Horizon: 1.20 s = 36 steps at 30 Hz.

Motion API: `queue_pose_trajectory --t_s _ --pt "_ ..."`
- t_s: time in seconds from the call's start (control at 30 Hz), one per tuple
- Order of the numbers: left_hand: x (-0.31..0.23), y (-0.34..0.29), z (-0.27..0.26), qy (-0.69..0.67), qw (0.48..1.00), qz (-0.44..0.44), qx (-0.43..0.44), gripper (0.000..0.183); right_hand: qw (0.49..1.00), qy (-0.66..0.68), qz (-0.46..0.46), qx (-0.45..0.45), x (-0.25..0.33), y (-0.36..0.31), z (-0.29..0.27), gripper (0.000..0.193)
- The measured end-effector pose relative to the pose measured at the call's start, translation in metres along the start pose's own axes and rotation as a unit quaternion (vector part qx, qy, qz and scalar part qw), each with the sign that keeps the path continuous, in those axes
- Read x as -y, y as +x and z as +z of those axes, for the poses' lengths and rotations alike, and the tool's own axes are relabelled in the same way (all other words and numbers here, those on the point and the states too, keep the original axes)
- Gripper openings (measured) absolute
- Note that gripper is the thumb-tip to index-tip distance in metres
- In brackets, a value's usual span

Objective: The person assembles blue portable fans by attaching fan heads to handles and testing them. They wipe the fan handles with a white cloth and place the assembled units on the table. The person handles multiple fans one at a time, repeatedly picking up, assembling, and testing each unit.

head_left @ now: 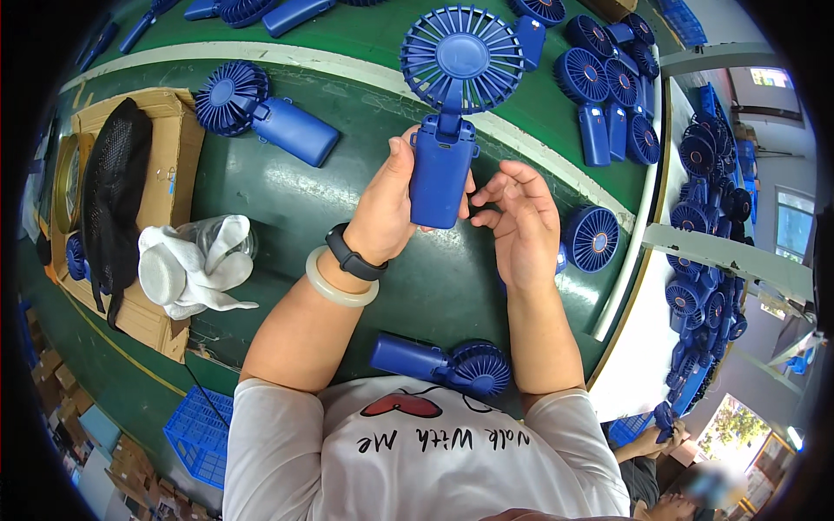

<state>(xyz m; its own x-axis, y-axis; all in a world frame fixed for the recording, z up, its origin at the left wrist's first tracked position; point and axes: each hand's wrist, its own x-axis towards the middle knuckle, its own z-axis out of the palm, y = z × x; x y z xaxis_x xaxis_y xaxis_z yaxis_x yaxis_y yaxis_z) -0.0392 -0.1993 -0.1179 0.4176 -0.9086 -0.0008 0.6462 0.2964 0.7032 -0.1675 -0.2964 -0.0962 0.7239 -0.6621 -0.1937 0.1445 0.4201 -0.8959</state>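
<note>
My left hand is closed around the handle of a blue handheld fan, held upright over the green table with its round slatted head at the top. My right hand is just to the right of that handle, fingers curled apart, with nothing seen in it. Another blue fan lies on the table beyond my left hand. A third fan rests at the table's near edge against my shirt. Partly hidden behind my right wrist is one more fan.
At the left, a cardboard box holds a black mesh item. White gloves drape over a clear jar beside it. Several blue fans lie on the green belt beyond. More fans fill the white surface at right, near another person's hand.
</note>
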Motion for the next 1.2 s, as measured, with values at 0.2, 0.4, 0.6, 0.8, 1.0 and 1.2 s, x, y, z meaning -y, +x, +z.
queue_pose_trajectory --t_s 0.2,0.4,0.6,0.8,1.0,1.2 --pt "-0.002 0.000 0.002 -0.018 1.000 -0.014 -0.008 0.058 1.000 -0.006 -0.003 0.003 0.001 0.000 0.001 0.025" --pt "-0.004 0.000 -0.001 -0.108 0.992 -0.067 0.016 0.062 1.000 -0.009 -0.005 0.008 0.002 0.000 0.002 0.024" --pt "-0.005 0.001 -0.005 -0.203 0.973 -0.103 0.031 0.067 1.000 -0.008 -0.007 0.017 0.000 0.000 0.002 0.024" --pt "-0.002 0.001 -0.006 -0.208 0.970 -0.120 0.046 0.068 0.993 -0.116 -0.010 -0.026 0.034 0.019 0.004 0.046" --pt "-0.006 0.000 -0.007 -0.080 0.964 -0.218 0.127 0.057 0.960 -0.267 0.078 0.012 0.097 0.092 -0.006 0.063" --pt "-0.009 0.002 0.006 0.014 0.950 -0.259 0.175 0.042 0.783 -0.415 0.236 0.398 0.120 0.120 -0.020 0.059"
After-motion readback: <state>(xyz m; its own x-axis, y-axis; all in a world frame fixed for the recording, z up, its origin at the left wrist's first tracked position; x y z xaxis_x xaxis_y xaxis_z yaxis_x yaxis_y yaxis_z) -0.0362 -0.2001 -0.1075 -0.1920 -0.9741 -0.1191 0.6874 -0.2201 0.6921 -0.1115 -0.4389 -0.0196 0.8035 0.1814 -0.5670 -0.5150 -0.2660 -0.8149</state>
